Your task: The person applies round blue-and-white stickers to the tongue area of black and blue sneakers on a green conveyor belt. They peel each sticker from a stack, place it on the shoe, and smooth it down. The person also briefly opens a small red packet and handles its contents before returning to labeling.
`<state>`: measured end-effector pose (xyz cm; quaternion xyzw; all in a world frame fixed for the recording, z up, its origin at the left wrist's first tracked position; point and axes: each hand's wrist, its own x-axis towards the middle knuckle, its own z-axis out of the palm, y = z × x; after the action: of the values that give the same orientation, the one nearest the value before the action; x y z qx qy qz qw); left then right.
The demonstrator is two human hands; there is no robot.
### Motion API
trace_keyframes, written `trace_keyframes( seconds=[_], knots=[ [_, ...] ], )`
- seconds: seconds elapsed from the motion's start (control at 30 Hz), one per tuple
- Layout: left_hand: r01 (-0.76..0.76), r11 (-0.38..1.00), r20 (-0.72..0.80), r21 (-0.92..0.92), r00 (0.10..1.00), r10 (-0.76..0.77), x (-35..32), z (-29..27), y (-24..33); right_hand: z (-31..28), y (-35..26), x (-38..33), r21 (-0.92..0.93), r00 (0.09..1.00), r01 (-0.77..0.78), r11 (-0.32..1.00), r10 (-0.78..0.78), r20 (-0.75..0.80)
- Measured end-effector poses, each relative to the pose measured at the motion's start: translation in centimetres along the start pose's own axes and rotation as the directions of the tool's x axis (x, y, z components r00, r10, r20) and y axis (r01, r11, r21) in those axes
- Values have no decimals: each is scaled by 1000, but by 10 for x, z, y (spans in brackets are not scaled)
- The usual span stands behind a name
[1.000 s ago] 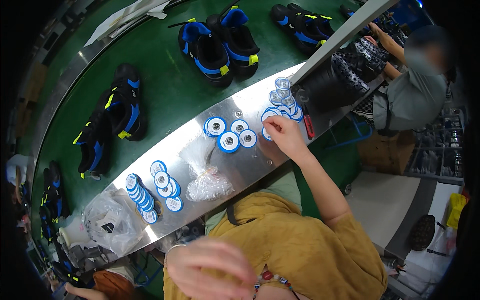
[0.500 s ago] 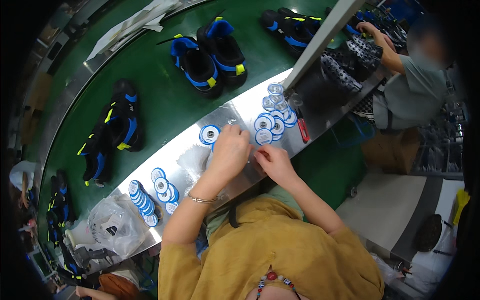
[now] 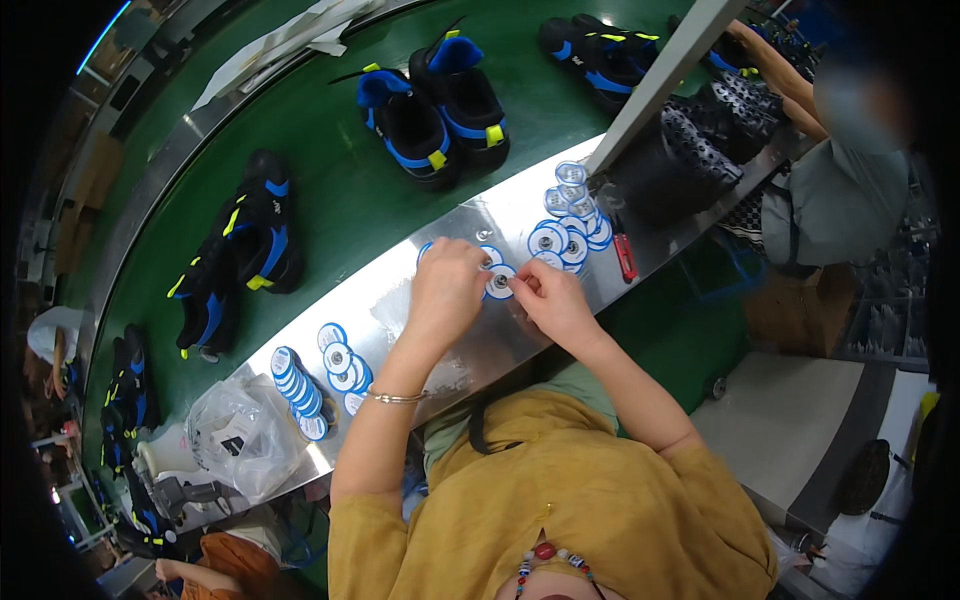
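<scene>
Between my two hands, above the metal ledge, is a round white tag (image 3: 501,283) with a blue rim and a grey centre. My right hand (image 3: 556,306) pinches at its right edge with thumb and forefinger. My left hand (image 3: 447,292) is closed, its fingers curled beside another blue-rimmed tag (image 3: 490,257); what its fingertips hold is hidden. One more tag peeks out behind the left knuckles. To the right of my right hand lies a spread of overlapping round tags (image 3: 560,243), with silvery ones (image 3: 570,175) at its far end.
Left on the ledge (image 3: 440,375) are two rows of overlapping tags (image 3: 297,392) and a clear plastic bag (image 3: 240,440). A red cutter (image 3: 625,257) lies right. Black-blue shoes (image 3: 408,130) stand on the green belt (image 3: 330,190). A slanted post (image 3: 665,85) rises near a co-worker (image 3: 840,200).
The view has shifted slightly. My right hand has risen toward the left one, and blue-rimmed tags now show between them. The left hand covers more of the tag on its left.
</scene>
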<state>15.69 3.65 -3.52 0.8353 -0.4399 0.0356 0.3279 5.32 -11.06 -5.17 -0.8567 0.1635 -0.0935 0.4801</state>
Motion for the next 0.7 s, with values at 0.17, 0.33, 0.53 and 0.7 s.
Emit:
trace_keyframes(
  seconds=[0.17,0.33,0.53,0.7],
  knots=[
    [-171,955,195,242,973,125,21,38,13,-13,28,-17,139,987,-72,988,90,-131],
    [-158,960,242,233,965,100,27,50,-3,-25,31,-26,149,987,-97,984,115,-113],
    [-104,991,205,89,975,84,27,47,3,-28,33,-27,220,988,-138,966,149,-35],
    [131,962,230,-239,970,-75,25,32,15,-35,26,-12,334,983,-184,924,180,44]
  ],
)
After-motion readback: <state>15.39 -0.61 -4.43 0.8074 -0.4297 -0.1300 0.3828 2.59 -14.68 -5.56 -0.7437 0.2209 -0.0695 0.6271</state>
